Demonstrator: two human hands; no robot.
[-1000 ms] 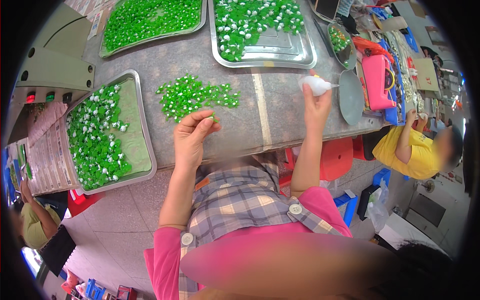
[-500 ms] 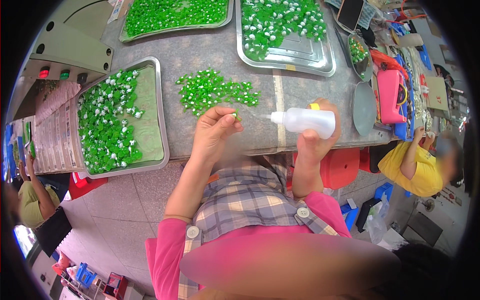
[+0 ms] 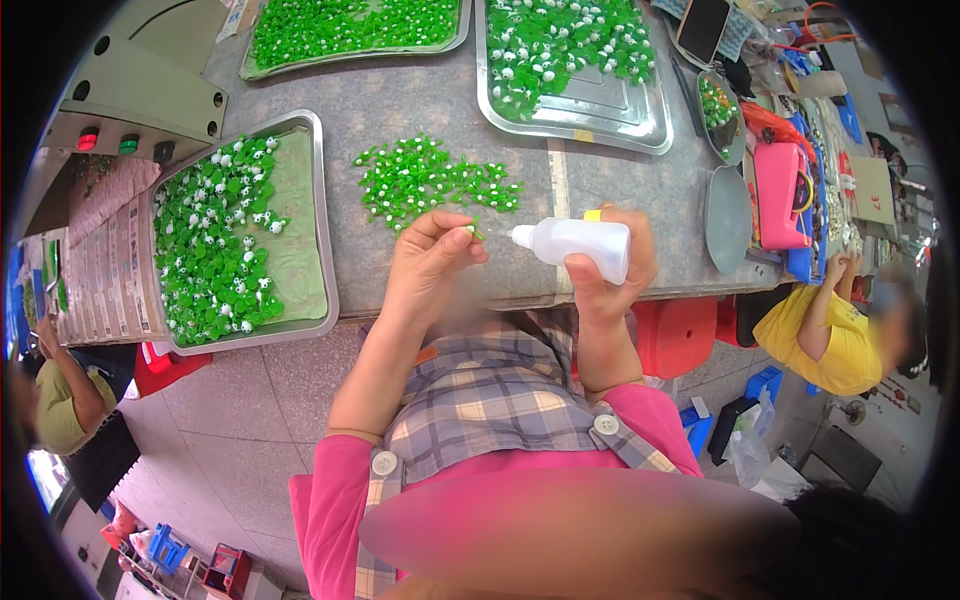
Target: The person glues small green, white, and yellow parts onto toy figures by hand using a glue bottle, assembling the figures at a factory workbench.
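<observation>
Between the thumb and fingertips of my left hand (image 3: 432, 258) I pinch a small green piece (image 3: 476, 231) with a bit of white on it. My right hand (image 3: 615, 268) is wrapped round a white squeeze bottle (image 3: 580, 246), held on its side. The bottle's nozzle points left, close to the green piece; its fine tip is hard to make out. Just beyond my left hand, a loose pile of small green-and-white pieces (image 3: 425, 180) lies on the grey tabletop (image 3: 400, 110).
A metal tray (image 3: 325, 250) of green pieces with white balls stands at left. Two more trays, one (image 3: 467, 30) behind the pile and one (image 3: 660, 140) to its right, hold similar pieces. A grey dish (image 3: 727, 220) and pink box (image 3: 782, 190) lie at right. Other people sit at both sides.
My right hand has moved left with the squeeze bottle, bringing its nozzle nearer the green piece. My left hand has stayed almost where it was.
</observation>
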